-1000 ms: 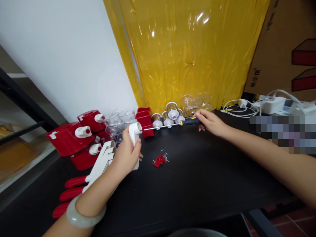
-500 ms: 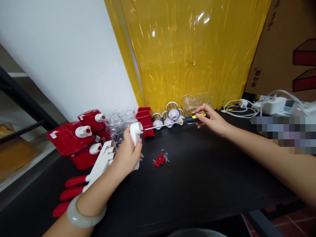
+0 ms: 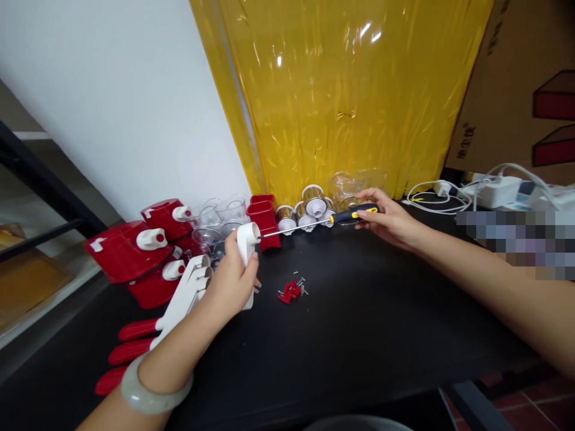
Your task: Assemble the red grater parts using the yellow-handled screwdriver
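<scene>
My left hand (image 3: 233, 272) is closed around a white plastic part (image 3: 247, 236) with a round, tube-like end on top. The lower portion of that part is mostly hidden behind my fingers. In my right hand (image 3: 381, 215) is the black and yellow handle of a screwdriver (image 3: 348, 214), gripped with the fingertips. Its long thin shaft points left, and the tip meets the opening of the white part's round end. Below, on the black table (image 3: 359, 317), lie small red plastic pieces (image 3: 290, 291) with several loose screws (image 3: 303, 284) beside them.
To the left sit red housings (image 3: 130, 251) with white spouts, and white arms with red handles (image 3: 137, 351). Clear plastic cups (image 3: 215, 221), red tubes (image 3: 263, 215) and metal grater drums (image 3: 314, 200) line the back. White cables (image 3: 433, 200) and a cardboard box (image 3: 507, 90) are at right.
The fingers of my right hand have shifted slightly on the screwdriver's handle, which looks turned a little. The left hand and white part stay in place.
</scene>
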The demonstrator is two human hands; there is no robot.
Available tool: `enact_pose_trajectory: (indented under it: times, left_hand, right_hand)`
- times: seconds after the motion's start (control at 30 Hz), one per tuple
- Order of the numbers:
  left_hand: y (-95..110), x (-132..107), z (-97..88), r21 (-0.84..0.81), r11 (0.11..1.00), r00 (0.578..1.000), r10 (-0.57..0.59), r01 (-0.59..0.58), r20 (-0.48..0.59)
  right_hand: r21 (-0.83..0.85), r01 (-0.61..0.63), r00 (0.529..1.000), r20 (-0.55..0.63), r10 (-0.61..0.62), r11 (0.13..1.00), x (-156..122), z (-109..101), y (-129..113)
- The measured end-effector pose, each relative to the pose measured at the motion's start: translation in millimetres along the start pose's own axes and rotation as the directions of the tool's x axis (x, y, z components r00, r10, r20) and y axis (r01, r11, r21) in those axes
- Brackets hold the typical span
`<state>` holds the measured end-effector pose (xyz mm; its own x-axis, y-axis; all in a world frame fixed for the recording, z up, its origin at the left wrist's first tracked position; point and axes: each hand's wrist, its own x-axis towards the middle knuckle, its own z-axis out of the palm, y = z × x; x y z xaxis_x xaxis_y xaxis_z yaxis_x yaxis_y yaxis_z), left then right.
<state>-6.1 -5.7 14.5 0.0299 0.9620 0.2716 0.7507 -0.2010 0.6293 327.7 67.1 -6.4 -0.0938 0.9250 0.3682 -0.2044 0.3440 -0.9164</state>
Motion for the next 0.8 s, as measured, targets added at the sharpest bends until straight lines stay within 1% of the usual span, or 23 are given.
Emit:
enact_pose_trajectory:
  times: [0.13,0.3,0.37,0.43,0.5,0.6,0.7,0.8]
  left_hand:
    - [0,0,0.2,0.003,1.0,1.0,0.006,-0.006,0.005]
    - [-2,1,0.4,-0.023,1.0,1.0,0.002,-0.002,-0.012]
    - [-1,1,0.5,-0.023,1.0,1.0,0.003,-0.003,-0.009]
    - [-1,1,0.5,-0.012,1.0,1.0,0.004,-0.004,-0.003]
    - [-1,1,0.4,-0.004,1.0,1.0,0.006,-0.006,-0.001]
    - [-1,1,0.0,-0.002,1.0,1.0,0.021,-0.021,-0.014]
    - [-1,1,-0.6,0.007,0.999,0.999,0.032,-0.031,-0.024]
    - [1,0,-0.5,0.005,1.0,1.0,0.022,-0.022,-0.003]
  right_hand:
    - [-0.103,0.024,0.999,-0.02,-0.026,0.994,3,-2,8]
    - [-0.263,0.005,1.0,0.024,0.001,0.965,2,-6,16]
    - [-0.341,0.02,1.0,0.014,-0.016,0.94,2,-8,17]
    - [-0.382,0.052,0.999,0.004,-0.055,0.923,2,-9,17]
    - [-0.382,0.088,0.996,0.002,-0.094,0.92,3,-9,16]
    - [-0.349,0.115,0.993,0.009,-0.12,0.93,4,-9,16]
    - [-0.303,0.121,0.992,0.01,-0.124,0.945,4,-7,15]
    - [-0.229,0.097,0.995,-0.005,-0.101,0.969,4,-6,14]
